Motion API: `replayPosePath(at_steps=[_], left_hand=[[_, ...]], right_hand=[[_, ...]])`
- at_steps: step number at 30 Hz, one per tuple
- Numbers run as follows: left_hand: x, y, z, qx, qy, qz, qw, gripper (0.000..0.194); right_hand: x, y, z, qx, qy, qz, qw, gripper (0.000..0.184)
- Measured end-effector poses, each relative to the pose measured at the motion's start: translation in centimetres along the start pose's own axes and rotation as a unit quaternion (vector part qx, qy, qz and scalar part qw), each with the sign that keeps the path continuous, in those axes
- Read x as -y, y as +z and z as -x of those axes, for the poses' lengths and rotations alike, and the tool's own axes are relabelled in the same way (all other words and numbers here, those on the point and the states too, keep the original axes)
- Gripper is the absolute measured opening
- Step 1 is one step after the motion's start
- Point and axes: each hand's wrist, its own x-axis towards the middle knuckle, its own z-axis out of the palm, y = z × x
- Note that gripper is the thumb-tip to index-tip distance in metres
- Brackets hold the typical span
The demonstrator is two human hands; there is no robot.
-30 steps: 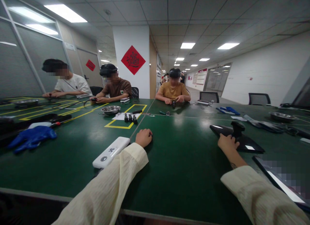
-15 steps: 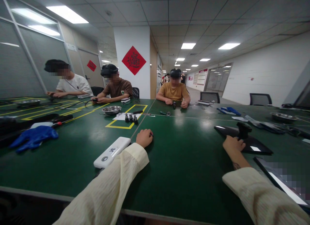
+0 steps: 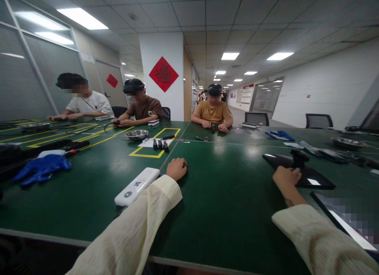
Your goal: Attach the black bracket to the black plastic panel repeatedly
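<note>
My left hand (image 3: pixel 177 169) rests on the green table with its fingers curled. A small dark thing shows at the fingertips, too little of it to name. Just left of that hand lies a white power bank (image 3: pixel 137 187) marked with a number, partly covered by my sleeve. On the right, my right hand (image 3: pixel 286 177) is closed at the near edge of a glossy black monitor stand (image 3: pixel 315 177), beside its short upright neck. Its fingertips are partly hidden against the stand. Closer to me on the right lies a flat dark panel (image 3: pixel 340 215) with a bright reflection.
Several black cylindrical parts (image 3: pixel 160 145) stand in a yellow taped rectangle near a metal bowl (image 3: pixel 136 135). A blue glove (image 3: pixel 44 168) lies at the left, another (image 3: pixel 280 136) at the far right. Three people sit across the table (image 3: pixel 225 227).
The monitor stand has shifted very slightly to the right. My hands have hardly moved. Across the table, the hands of the person at far left and the person in the middle have shifted.
</note>
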Motion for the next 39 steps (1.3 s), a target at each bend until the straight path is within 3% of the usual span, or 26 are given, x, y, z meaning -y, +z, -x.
replayPosePath(at_steps=[8,14,24,29,35,39], left_hand=[[0.1,0.1,-0.1,-0.001,0.007,-0.003,1.000,0.023],[0.0,0.0,0.0,0.001,0.005,0.001,1.000,0.022],[0.0,0.1,-0.1,-0.001,0.007,-0.007,1.000,0.022],[0.0,0.1,0.0,0.003,0.004,-0.006,1.000,0.021],[-0.1,0.1,0.1,0.006,-0.014,0.007,1.000,0.022],[-0.2,0.2,0.1,0.008,-0.017,0.008,1.000,0.024]], right_hand=[[0.6,-0.4,0.3,0.020,0.077,0.028,0.996,0.040],[0.2,0.0,-0.3,0.011,0.073,0.028,0.997,0.038],[0.9,-0.6,-0.4,0.046,0.112,-0.030,0.992,0.045],[1.1,-1.9,-0.1,-0.060,0.156,-0.124,0.978,0.065],[0.6,-2.0,-0.4,-0.200,0.124,-0.269,0.934,0.085],[-0.1,-1.2,-1.7,-0.219,0.116,-0.338,0.908,0.083]])
